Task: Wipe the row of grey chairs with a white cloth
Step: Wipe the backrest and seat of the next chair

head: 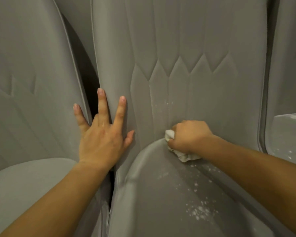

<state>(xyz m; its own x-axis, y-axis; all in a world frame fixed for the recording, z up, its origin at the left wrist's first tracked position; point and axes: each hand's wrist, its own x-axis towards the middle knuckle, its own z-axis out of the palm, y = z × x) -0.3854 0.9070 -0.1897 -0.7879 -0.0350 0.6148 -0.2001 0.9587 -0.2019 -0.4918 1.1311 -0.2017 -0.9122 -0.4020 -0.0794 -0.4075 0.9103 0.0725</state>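
Observation:
A grey padded chair (195,57) with stitched diamond seams fills the middle of the view. My right hand (188,135) grips a crumpled white cloth (179,153) and holds it in the crease where the backrest meets the seat (161,194). White specks lie on the seat below the cloth and a few on the backrest above it. My left hand (101,134) rests flat with spread fingers on the left edge of this backrest, over the dark gap beside it.
A second grey chair (27,82) stands to the left, its seat (32,182) at the lower left. A third chair (287,125) shows at the right edge, with white specks on its seat. A narrow dark gap (91,86) separates the left and middle chairs.

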